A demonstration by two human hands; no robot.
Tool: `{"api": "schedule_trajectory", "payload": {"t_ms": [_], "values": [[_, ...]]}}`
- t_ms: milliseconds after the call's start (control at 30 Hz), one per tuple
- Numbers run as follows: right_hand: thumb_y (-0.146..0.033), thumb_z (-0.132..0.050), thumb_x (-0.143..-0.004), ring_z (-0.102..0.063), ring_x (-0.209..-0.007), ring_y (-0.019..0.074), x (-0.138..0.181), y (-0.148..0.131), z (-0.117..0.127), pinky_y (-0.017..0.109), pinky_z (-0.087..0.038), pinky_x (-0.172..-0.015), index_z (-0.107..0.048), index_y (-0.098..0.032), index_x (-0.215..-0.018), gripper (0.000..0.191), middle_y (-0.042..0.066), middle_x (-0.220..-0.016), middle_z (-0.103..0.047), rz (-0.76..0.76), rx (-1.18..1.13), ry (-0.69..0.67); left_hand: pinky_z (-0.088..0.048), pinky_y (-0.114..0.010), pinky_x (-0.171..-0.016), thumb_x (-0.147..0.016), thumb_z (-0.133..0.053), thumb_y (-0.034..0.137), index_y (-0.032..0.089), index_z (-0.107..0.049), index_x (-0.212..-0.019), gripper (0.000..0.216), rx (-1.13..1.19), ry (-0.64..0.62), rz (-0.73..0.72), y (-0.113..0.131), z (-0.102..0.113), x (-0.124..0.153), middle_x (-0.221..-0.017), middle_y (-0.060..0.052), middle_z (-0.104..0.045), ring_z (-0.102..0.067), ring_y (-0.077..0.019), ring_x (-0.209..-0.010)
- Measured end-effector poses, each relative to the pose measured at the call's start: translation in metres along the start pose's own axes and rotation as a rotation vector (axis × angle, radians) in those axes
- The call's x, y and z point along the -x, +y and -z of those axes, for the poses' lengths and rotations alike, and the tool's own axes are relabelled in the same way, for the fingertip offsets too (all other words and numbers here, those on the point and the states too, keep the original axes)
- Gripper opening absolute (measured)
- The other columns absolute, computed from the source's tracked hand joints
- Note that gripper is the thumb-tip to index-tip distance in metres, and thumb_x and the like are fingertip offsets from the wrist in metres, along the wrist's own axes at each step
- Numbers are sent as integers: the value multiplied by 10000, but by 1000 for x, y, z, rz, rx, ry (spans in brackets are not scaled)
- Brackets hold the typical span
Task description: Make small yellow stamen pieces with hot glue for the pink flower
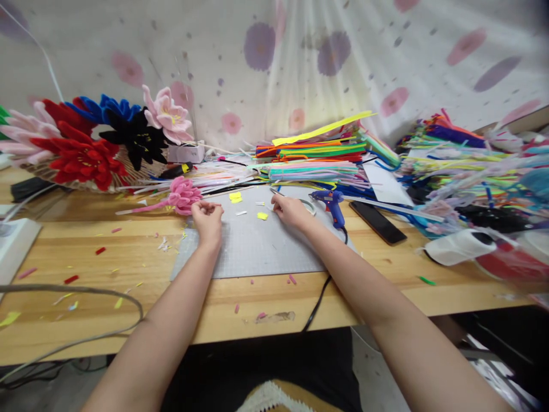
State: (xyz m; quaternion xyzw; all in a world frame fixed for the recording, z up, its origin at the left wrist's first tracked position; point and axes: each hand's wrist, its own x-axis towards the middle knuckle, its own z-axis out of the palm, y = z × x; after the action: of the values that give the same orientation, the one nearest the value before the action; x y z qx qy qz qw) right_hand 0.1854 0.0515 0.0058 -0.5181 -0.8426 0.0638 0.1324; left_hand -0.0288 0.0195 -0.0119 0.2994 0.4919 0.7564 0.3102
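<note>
My left hand (pixel 208 220) is over the left part of a grey cutting mat (pixel 249 252), its fingers drawn together in a pinch. Whatever lies between the fingertips is too small to name. Right beside it rests a pink pipe-cleaner flower (pixel 182 196) with a pink stem pointing left. Towards the mat's upper right, my right hand (pixel 291 212) has its fingers curled closed; what they hold, if anything, is hidden. A dark metal tip (pixel 274 191) shows just beyond those fingers, and a pale ring (pixel 309 207) behind the hand. Yellow pieces (pixel 235 197) and white scraps (pixel 241 213) lie between both hands.
A blue glue gun (pixel 330 206) and a black phone (pixel 377 222) lie to the right. Bundles of coloured pipe cleaners (pixel 317 154) line the back. Finished fuzzy flowers (pixel 90 154) stand left. A grey cable (pixel 107 292) crosses the front left, among scattered offcuts.
</note>
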Motion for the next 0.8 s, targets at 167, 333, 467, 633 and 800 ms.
{"api": "schedule_trajectory", "payload": {"t_ms": [167, 333, 467, 633, 800], "values": [[-101, -430, -793, -587, -826, 185, 1, 2, -4, 268, -374, -705, -540, -175, -1048, 287, 69, -911, -670, 35, 29, 36, -431, -240, -748, -578, -558, 39, 210, -348, -778, 336, -43, -74, -77, -5, 1, 1, -679, 58, -553, -585, -79, -697], [-81, -412, -793, -586, -861, 191, 1, 7, -6, 280, -386, -733, -536, -181, -1075, 324, 63, -938, -668, 73, 11, 37, -442, -248, -758, -577, -618, 88, 209, -361, -779, 348, -58, -121, -120, -6, 1, 2, -710, 40, -568, -585, -85, -709], [-65, -409, -772, -586, -884, 185, 4, 9, -5, 279, -393, -750, -530, -186, -1098, 368, 63, -963, -667, 92, -14, 31, -456, -245, -719, -575, -646, 126, 205, -378, -777, 345, -70, -133, -55, -5, 0, 4, -699, 42, -565, -568, -83, -680], [-161, -437, -799, -583, -800, 184, 4, 6, -5, 275, -391, -711, -543, -179, -1075, 296, 64, -889, -664, 30, 0, 68, -462, -223, -628, -580, -615, 137, 198, -388, -758, 295, -32, -115, 47, -3, -4, 6, -683, 39, -557, -546, -80, -634], [-119, -444, -772, -562, -799, 176, 0, 6, -12, 273, -391, -712, -523, -169, -1082, 324, 58, -859, -646, 17, -50, 89, -426, -190, -564, -627, -520, 106, 212, -340, -749, 242, -40, -102, 93, -4, -6, 7, -620, 65, -534, -521, -61, -550]]}}
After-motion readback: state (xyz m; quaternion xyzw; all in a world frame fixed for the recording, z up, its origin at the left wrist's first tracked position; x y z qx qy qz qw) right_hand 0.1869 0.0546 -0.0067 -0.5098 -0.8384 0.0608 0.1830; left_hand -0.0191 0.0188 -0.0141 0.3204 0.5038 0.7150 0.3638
